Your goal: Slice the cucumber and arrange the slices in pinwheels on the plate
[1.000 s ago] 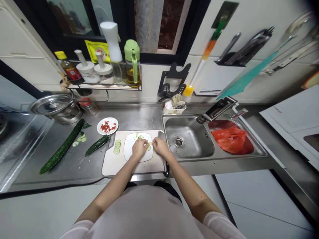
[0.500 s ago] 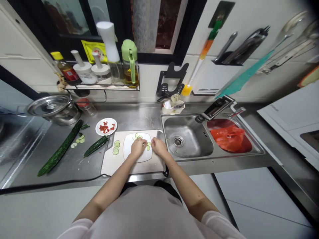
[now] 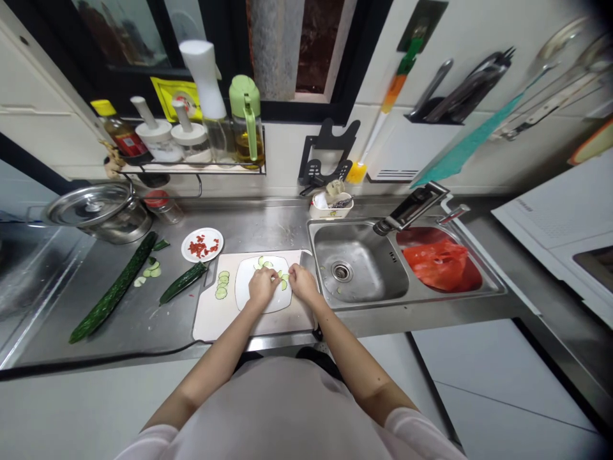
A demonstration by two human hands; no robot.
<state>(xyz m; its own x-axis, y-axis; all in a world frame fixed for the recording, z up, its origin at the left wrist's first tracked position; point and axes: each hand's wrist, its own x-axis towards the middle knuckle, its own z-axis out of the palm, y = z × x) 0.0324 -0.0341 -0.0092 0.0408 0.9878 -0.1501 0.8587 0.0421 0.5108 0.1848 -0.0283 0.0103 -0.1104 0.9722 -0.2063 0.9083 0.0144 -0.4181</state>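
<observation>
A white square plate (image 3: 243, 291) lies on a pale cutting board (image 3: 207, 319), with thin cucumber slices (image 3: 265, 262) along its far rim and more at its right side. Over the plate's middle, my left hand (image 3: 262, 287) is closed in a pinch, a small green slice showing at its fingertips. My right hand (image 3: 303, 284) is at the plate's right rim, fingers pinched together beside the slices there; what they grip is hidden. Overlapping cucumber slices (image 3: 222, 285) form a row on the board's left. A knife (image 3: 309, 260) lies along the board's right edge, partly covered by my right arm.
Left of the board lie a cut cucumber piece (image 3: 182, 283), a long cucumber (image 3: 115, 287) and scraps (image 3: 152, 269). A small plate (image 3: 202, 245) holds red pieces. A lidded steel pot (image 3: 100, 214) stands far left. The sink (image 3: 361, 262) is at the right, with a red bag (image 3: 435, 265).
My hands stay over the plate with small finger movements. The left fingertips have shifted slightly, and a green slice shows more clearly beside them. The whole view has drifted a little.
</observation>
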